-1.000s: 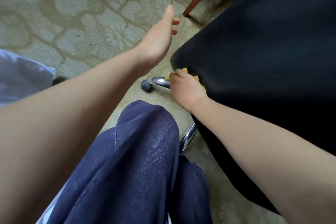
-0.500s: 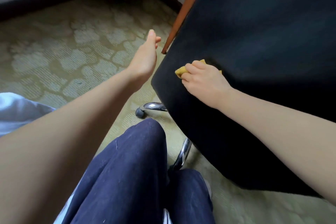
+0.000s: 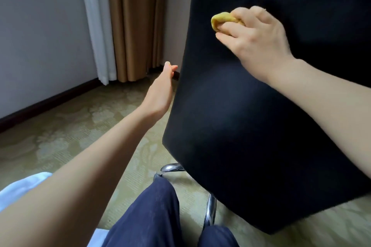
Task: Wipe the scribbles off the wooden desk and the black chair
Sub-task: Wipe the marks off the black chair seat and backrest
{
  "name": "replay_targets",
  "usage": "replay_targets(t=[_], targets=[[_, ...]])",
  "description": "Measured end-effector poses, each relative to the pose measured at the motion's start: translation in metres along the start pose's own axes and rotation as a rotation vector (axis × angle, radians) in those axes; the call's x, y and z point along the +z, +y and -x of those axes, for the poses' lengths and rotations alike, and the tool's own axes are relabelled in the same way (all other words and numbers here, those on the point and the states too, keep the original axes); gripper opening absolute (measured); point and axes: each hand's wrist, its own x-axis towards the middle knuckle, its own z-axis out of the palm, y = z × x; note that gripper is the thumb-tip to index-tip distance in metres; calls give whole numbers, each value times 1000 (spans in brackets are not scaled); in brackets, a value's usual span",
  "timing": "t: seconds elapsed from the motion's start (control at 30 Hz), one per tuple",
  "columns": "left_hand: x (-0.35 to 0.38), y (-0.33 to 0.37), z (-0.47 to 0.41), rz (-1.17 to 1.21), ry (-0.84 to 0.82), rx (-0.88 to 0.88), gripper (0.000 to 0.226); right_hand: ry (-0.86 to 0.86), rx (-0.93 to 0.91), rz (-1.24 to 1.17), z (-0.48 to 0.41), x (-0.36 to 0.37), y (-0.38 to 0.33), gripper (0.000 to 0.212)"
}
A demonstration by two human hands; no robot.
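Two bare hands are working at the chair (image 3: 241,136), whose black back is filling the right side of the view and leaning toward the person. Starting at the left, the left hand (image 3: 160,92) is reaching forward with its fingers lying straight and together, gripping nothing. Its fingertips are sitting just beside the left edge of the chair's back, and whether they are touching it is not showing clearly. By my reading it is hovering there to steady the back, since the chair is standing on a chrome base (image 3: 172,167) over the carpet (image 3: 60,146) and is likely to swivel or shift under a push.

Moving right, a yellow cloth (image 3: 221,18) is lying bunched against the upper left part of the back, near that same edge. The right hand (image 3: 261,44) is curling round it, fingers pressing the wad into the fabric, so only the cloth's left end is poking out past the fingertips. Bunching it is probably concentrating pressure on a small patch. No scribbles are showing on the dark, blurred surface, so how much is remaining on the chair is hard to judge. The desk is lying out of view.
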Motion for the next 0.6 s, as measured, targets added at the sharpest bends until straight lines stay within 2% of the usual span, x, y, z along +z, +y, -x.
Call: replay_targets(t=[0.17,0.23,0.37,0.47,0.53,0.6], targets=[[19,23,17,-3,-92,78,51,308,303,-137,8,-29,19,20],[28,25,18,-13,-118,75,53,279,363,-152,23,-33,4,25],[51,22,21,-3,-161,19,55,-31,220,-32,71,-14,-50,33],[66,14,21,31,-174,-37,58,-325,113,-166,100,-10,-99,44],[77,7,21,65,-178,-54,57,-567,-100,-115,122,-18,-124,47],[91,2,23,59,-198,-56,57,-607,-411,-46,162,-13,-147,70]])
